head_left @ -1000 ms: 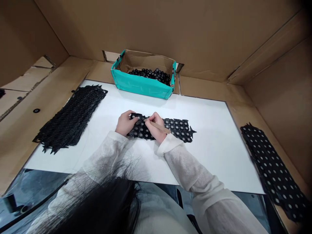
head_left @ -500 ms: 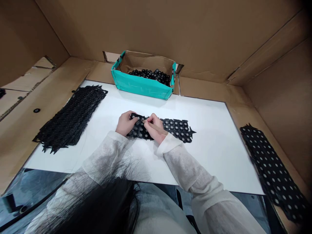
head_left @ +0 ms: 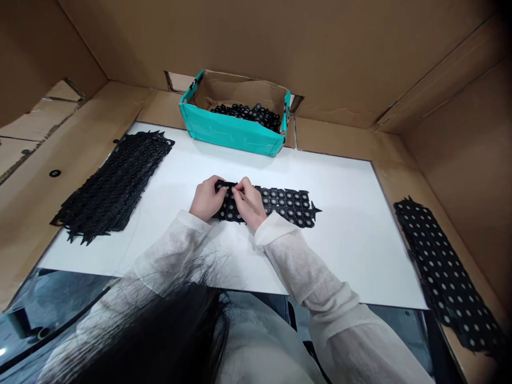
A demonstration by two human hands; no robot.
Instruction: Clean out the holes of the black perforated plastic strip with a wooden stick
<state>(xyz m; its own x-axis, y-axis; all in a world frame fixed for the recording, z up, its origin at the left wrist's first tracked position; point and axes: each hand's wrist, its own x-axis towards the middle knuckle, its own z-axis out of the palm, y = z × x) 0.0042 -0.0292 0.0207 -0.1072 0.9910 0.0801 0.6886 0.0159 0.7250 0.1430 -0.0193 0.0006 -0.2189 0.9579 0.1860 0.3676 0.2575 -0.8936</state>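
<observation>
Left hand: gripping the left end of the black studded sheet, thumb on top, fingers at its far edge.
Right hand: fingers bunched, tips down on the sheet beside the left thumb; cannot tell whether anything is pinched between them.
Studded sheet: flat near the middle of the white board, running rightward from the hands to a spiky tip.
Teal box: beyond the hands at the board's far edge, open-topped, with a heap of small black parts.
Black stack: well left, slanting across the board's left edge.
Dotted black sheet: far right, on the cardboard border.
Small black ring: on the left cardboard.
Room: white surface shows on all sides of the studded sheet; tall cardboard walls bound the back and sides.
Hidden: the right hand covers part of the studded sheet; dark hair covers part of the left sleeve; the dotted sheet's near end fades into shadow.
</observation>
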